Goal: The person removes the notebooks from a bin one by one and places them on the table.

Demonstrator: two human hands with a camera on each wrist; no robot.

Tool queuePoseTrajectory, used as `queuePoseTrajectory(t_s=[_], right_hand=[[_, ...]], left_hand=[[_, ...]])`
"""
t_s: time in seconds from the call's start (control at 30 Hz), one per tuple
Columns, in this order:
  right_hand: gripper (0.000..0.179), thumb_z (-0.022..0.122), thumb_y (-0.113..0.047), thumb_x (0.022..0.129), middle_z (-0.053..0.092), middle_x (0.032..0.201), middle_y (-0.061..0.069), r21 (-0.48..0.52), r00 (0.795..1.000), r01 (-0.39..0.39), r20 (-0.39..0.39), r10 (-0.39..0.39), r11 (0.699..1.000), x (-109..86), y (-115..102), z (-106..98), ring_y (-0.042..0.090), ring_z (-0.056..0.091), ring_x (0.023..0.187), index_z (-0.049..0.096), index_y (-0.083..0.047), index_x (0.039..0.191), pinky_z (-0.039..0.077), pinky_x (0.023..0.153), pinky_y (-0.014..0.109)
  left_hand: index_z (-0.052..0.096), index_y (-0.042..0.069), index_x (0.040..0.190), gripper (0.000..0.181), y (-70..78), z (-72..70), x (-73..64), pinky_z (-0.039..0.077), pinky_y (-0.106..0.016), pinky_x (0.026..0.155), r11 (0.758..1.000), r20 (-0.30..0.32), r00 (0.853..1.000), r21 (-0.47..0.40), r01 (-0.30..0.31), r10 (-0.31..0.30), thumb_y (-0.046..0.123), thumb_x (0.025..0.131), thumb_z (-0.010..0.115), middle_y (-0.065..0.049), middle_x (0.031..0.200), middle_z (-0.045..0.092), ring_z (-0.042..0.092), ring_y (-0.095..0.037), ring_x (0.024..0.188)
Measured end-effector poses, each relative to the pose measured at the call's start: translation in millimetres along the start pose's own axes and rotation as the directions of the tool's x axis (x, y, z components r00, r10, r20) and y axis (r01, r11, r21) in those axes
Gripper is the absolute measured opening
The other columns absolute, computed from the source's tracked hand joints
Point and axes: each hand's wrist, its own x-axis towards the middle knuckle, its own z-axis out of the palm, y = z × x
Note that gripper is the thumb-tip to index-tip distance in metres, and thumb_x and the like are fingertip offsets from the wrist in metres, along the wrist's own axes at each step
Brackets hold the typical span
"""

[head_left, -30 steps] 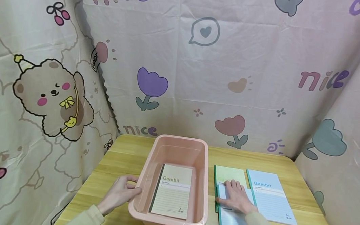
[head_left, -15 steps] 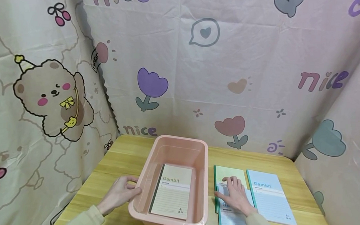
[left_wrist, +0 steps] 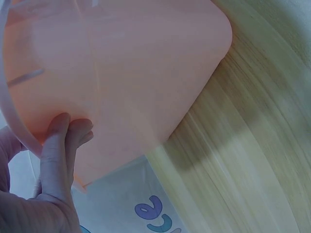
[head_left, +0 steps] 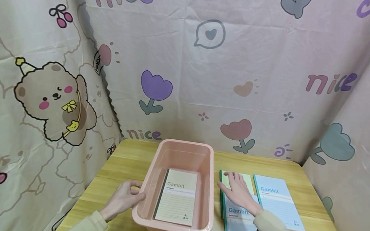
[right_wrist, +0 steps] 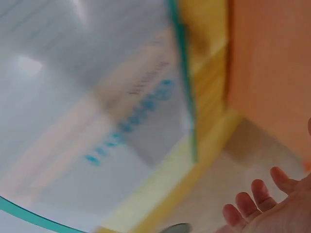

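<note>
My left hand [head_left: 121, 198] pinches the left rim of a pink plastic bin [head_left: 187, 156]. In the left wrist view, fingers lie along the bin's outer wall [left_wrist: 141, 73]. Inside the bin lies a cream Gambit notebook [head_left: 178, 199] with a dark spine. My right hand [head_left: 239, 192], fingers extended and spread, hovers over a green notebook [head_left: 247, 181] and the top of a blue notebook [head_left: 242, 225] overlapping it. The right wrist view shows that hand [right_wrist: 274, 208] holding nothing, apart from the blurred blue cover [right_wrist: 73, 87].
Another blue notebook [head_left: 282, 204] lies to the right of the overlapping pair. The wooden table [head_left: 136, 151] ends at a printed cloth backdrop [head_left: 186, 80], with further cloth [head_left: 29, 149] hanging on the left. The bin's right wall stands between its cream notebook and the others.
My right hand has lifted off the front blue notebook and moved up and slightly left, uncovering its Gambit title. The left hand, bin and notebooks have stayed put.
</note>
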Motion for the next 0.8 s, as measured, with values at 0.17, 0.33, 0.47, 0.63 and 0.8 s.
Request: queuePoseTrajectory(t_s=[0.17,0.33,0.47,0.63,0.8], right_hand=[[0.058,0.054,-0.042,0.1,0.053,0.132,0.018,0.031,0.998,0.067,-0.011,-0.067,0.997,9.6,-28.7,-24.0,0.032,0.047,0.122,0.05,-0.001,0.141,0.044,0.102,0.052],[0.057,0.055,-0.042,0.1,0.053,0.127,0.015,0.037,0.988,0.156,-0.014,-0.156,0.987,18.1,-65.1,-38.7,0.029,0.046,0.115,0.05,-0.002,0.141,0.042,0.098,0.048],[0.057,0.056,-0.042,0.099,0.053,0.129,0.015,0.031,0.976,0.213,0.043,-0.214,0.977,24.6,-100.1,-42.2,0.028,0.047,0.114,0.05,-0.004,0.141,0.044,0.097,0.048],[0.065,0.055,-0.047,0.099,0.051,0.129,0.017,-0.035,0.958,0.244,0.161,-0.236,0.969,33.8,-134.2,-38.4,0.028,0.047,0.11,0.046,-0.003,0.146,0.047,0.088,0.042],[0.069,0.054,-0.048,0.098,0.049,0.124,0.016,-0.06,0.943,0.256,0.237,-0.235,0.965,45.1,-160.5,-29.2,0.025,0.043,0.105,0.043,-0.003,0.148,0.044,0.082,0.036]], left_hand=[[0.052,-0.019,0.123,0.048,0.3,0.3,1.4,0.064,-0.035,0.064,1.0,0.002,1.0,0.006,-0.001,0.001,0.006,0.083,0.063,-0.028,0.095,0.075,0.076,-0.027,0.077],[0.053,-0.019,0.123,0.048,0.3,0.7,1.1,0.064,-0.035,0.064,1.0,-0.015,1.0,0.014,0.004,-0.004,0.005,0.083,0.064,-0.027,0.096,0.076,0.076,-0.028,0.076],[0.052,-0.019,0.123,0.048,0.6,0.5,0.4,0.064,-0.035,0.065,1.0,-0.023,1.0,0.017,0.004,-0.004,0.005,0.083,0.064,-0.028,0.096,0.075,0.077,-0.028,0.077],[0.052,-0.019,0.123,0.048,1.3,1.1,0.2,0.064,-0.035,0.065,1.0,-0.03,1.0,0.02,0.006,-0.005,0.005,0.082,0.063,-0.027,0.096,0.075,0.076,-0.027,0.077],[0.053,-0.02,0.122,0.047,1.3,1.4,-0.7,0.064,-0.035,0.065,1.0,-0.016,1.0,0.014,-0.002,0.002,0.004,0.083,0.063,-0.028,0.095,0.075,0.076,-0.027,0.077]])
